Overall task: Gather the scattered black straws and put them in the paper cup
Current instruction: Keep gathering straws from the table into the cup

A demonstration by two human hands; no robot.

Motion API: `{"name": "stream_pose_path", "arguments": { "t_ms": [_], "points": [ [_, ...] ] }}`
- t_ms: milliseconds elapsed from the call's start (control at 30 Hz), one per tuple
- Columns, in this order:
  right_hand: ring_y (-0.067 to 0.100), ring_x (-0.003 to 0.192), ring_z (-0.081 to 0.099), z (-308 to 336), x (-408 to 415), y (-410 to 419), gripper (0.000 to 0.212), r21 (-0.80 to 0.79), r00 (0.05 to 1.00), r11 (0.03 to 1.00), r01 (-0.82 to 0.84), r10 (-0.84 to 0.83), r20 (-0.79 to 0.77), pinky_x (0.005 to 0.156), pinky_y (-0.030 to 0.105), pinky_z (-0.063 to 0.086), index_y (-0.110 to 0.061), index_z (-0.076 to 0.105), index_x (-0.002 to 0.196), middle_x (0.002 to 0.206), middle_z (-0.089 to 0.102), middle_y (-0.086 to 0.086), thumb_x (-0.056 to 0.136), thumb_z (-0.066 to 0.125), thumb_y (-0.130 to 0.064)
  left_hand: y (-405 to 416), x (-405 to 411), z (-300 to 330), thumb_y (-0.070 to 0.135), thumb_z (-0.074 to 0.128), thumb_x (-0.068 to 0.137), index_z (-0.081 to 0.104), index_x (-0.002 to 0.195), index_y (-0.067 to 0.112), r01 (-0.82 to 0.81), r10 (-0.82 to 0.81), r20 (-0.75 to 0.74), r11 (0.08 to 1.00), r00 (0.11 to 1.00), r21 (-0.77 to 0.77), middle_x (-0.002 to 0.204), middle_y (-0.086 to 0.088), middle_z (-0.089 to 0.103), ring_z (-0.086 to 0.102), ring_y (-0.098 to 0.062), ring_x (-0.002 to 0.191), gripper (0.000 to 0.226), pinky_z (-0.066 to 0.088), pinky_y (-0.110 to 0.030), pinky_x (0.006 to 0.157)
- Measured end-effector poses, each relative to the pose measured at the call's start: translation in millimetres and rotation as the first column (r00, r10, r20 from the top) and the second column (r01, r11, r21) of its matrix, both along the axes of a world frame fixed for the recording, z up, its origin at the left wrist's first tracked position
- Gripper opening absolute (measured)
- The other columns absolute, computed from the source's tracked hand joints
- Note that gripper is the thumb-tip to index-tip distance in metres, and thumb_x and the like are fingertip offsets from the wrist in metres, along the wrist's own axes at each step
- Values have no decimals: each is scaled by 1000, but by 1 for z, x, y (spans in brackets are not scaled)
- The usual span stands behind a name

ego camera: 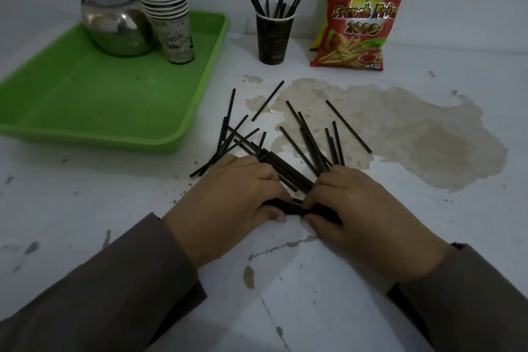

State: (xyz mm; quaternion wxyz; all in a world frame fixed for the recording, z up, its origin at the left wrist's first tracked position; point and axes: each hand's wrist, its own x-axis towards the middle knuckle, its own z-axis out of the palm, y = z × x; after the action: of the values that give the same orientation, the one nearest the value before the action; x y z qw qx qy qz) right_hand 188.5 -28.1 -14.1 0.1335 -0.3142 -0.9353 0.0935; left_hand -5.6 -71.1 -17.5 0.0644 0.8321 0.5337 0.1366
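Several black straws (307, 140) lie scattered on the white table, fanned out just beyond my hands. My left hand (228, 197) and my right hand (360, 206) meet at the table's middle, both closed around the near ends of a bunch of black straws (288, 173) that lies flat. A dark paper cup (273, 38) stands upright at the back with several straws sticking out of it. The near ends of the gripped straws are hidden under my fingers.
A green tray (120, 111) at the left holds a metal teapot (117, 26) and a tall stack of paper cups (168, 8). A red snack bag (360, 23) leans on the wall right of the cup. A worn brown patch (414, 134) marks the table.
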Motion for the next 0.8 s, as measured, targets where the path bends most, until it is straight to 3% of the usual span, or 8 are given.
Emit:
{"name": "stream_pose_path", "arguments": {
  "t_ms": [233,400,467,600,700,800],
  "points": [
    [17,66,58,2,8,8,7,-1,998,999,52,-52,-22,60,32,50,-16,66,70,68,63,-1,67,60,-19,-2,1,-2,42,37,82,63,94,33,-24,23,17,1000,1000,15,86,15,60,52,-5,80,30,29,-25,74],
    [13,64,52,10,15,16,5,-40,998,997,59,-59,1,57,21,40,-16,65,72,67,60,-4,71,60,-19,-1,5,-5,38,37,83,62,91,30,-59,58,31,998,998,28,83,13,60,53,-6,77,27,30,-24,73],
    [15,65,54,12,18,17,2,-51,996,994,93,-93,14,57,26,44,-17,66,77,71,57,-3,76,66,-16,0,5,-6,36,39,82,61,89,28,-64,62,41,997,997,37,81,12,61,53,-7,75,25,30,-23,74],
    [15,69,55,9,22,20,12,-69,990,989,131,-133,-36,62,19,41,-17,70,85,75,59,-1,78,67,-7,2,6,-8,33,41,82,59,86,25,-80,78,38,995,996,54,77,11,58,48,-7,74,20,17,-18,69],
    [11,69,53,10,19,21,24,17,993,996,92,-90,-74,65,13,39,-12,74,87,71,70,1,70,59,-3,4,5,-10,32,40,81,58,87,23,-96,94,32,993,995,65,77,8,59,53,-10,73,22,21,-20,69],
    [18,64,57,14,21,21,22,38,992,995,94,-91,-82,60,24,44,-12,74,84,69,71,1,73,54,-9,4,4,-9,33,40,81,58,88,23,-118,114,68,991,991,61,78,8,59,54,-12,73,22,30,-24,72]
  ]
}}
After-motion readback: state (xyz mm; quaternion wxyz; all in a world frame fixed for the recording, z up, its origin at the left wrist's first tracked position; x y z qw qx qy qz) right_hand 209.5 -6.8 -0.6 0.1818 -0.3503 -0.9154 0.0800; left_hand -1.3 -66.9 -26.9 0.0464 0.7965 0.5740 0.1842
